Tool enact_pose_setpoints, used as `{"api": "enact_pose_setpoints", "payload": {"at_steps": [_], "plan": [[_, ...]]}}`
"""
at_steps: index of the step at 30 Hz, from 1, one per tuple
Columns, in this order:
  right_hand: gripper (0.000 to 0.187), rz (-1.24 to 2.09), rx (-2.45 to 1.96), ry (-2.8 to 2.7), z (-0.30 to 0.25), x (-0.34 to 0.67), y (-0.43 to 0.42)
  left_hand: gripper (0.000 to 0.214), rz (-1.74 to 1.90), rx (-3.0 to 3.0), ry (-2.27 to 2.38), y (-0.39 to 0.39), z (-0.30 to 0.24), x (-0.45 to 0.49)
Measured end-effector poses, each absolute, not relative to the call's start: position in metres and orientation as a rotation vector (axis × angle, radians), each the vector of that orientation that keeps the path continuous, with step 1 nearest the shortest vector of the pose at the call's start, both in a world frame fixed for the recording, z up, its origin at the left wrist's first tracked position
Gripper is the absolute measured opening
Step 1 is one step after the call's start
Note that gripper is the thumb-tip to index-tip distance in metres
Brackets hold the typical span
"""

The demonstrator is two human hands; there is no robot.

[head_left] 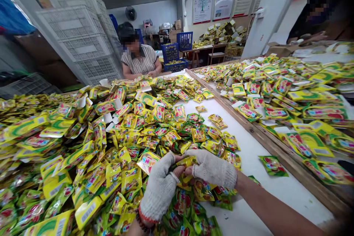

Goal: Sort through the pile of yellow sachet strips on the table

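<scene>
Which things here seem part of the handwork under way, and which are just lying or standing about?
Likely part of it:
- left hand and right hand, both gloved
- yellow packet at their fingertips
- loose packets around them
- white tabletop

Likely just about:
- white crates
- blue basket
- fan
- wall posters

White table [287, 201] is crossed by wooden rail [250, 129], upper ctr to lower R. Sm. pkts [166, 134] are heaped ctr, yellow ctns [88, 212] piled L & far R; 1 green pkt [273, 166] is seen apart, lower R.
</scene>
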State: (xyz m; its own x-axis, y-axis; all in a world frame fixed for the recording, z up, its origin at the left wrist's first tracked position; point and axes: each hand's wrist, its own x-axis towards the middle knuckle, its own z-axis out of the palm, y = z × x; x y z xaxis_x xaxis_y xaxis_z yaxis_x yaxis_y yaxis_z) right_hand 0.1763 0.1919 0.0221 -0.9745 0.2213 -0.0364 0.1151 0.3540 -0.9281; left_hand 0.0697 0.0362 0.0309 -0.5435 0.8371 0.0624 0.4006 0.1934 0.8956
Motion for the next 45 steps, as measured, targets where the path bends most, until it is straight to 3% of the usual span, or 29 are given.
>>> {"api": "enact_pose_setpoints", "payload": {"at_steps": [2, 5, 8, 11, 14, 17, 22, 24, 29, 33, 37, 45], "plan": [[0.033, 1.816, -0.461, -2.422, 0.023, 0.175, 0.194, 0.032, 1.193, 1.383, 2.241, 0.027, 0.038, 0.060], [0.046, 1.808, -0.692, -2.247, 0.028, 0.174, 0.200, 0.043, 0.624, 1.818, 2.514, 0.010, 0.046, 0.038], [0.050, 1.863, -0.708, -2.046, 0.034, 0.174, 0.200, 0.040, 0.093, 1.907, 2.623, -0.001, 0.047, 0.020], [0.053, 2.027, -0.631, -1.818, 0.037, 0.173, 0.194, 0.038, -0.080, 1.880, 2.692, -0.003, 0.046, 0.015], [0.054, 2.118, -0.562, -1.697, 0.033, 0.170, 0.189, 0.051, -0.104, 1.864, 2.722, -0.003, 0.044, 0.013], [0.044, 1.986, -0.546, -1.781, 0.025, 0.166, 0.190, 0.060, -0.148, 1.886, 2.736, -0.010, 0.041, 0.004], [0.026, 1.674, -0.508, -1.980, 0.023, 0.167, 0.192, 0.023, 0.036, 1.808, 2.802, -0.016, 0.042, -0.008], [0.027, 1.673, -0.493, -1.960, 0.025, 0.169, 0.189, 0.020, 0.199, 1.684, 2.787, -0.011, 0.045, 0.000], [0.037, 1.688, -0.570, -1.852, 0.028, 0.170, 0.185, 0.055, 0.449, 1.489, 2.748, 0.016, 0.041, 0.036], [0.033, 1.684, -0.514, -1.905, 0.025, 0.169, 0.190, 0.035, 0.573, 1.574, 2.793, 0.031, 0.026, 0.047], [0.024, 1.489, -0.464, -2.096, 0.019, 0.170, 0.196, 0.039, 0.559, 1.590, 2.775, 0.029, 0.017, 0.046], [0.039, 1.618, -0.461, -1.853, 0.013, 0.169, 0.191, 0.036, 0.451, 1.480, 2.822, 0.021, 0.020, 0.042]]}}
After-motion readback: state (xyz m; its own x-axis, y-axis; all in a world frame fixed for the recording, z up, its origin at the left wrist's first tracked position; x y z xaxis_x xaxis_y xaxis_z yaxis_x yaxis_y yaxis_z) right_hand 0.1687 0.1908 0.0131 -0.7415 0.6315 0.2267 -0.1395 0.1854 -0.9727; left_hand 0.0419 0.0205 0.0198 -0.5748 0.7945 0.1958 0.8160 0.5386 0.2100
